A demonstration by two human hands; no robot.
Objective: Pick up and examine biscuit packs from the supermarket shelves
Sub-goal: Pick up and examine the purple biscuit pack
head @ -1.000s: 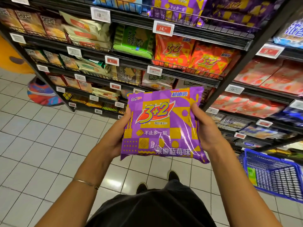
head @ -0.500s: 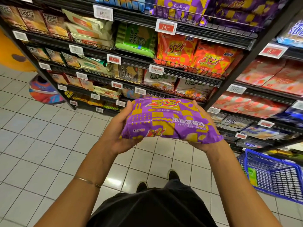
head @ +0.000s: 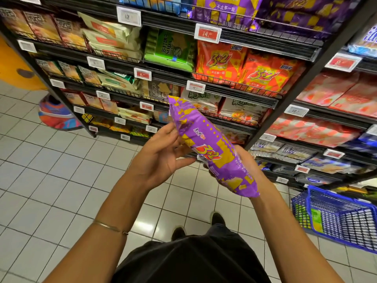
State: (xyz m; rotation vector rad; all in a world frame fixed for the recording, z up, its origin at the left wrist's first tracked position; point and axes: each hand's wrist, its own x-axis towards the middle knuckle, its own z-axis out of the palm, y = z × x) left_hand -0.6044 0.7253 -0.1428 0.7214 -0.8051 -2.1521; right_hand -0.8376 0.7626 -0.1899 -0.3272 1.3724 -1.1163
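L grip [head: 161, 158] open, palm up; R grip [head: 250, 160] curled, mostly hidden; forearms raised.

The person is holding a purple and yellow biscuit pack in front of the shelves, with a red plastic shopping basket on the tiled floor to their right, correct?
The colour is wrong: the head view shows a blue plastic shopping basket on the tiled floor to their right. The purple and yellow biscuit pack is indeed held in front of the shelves.
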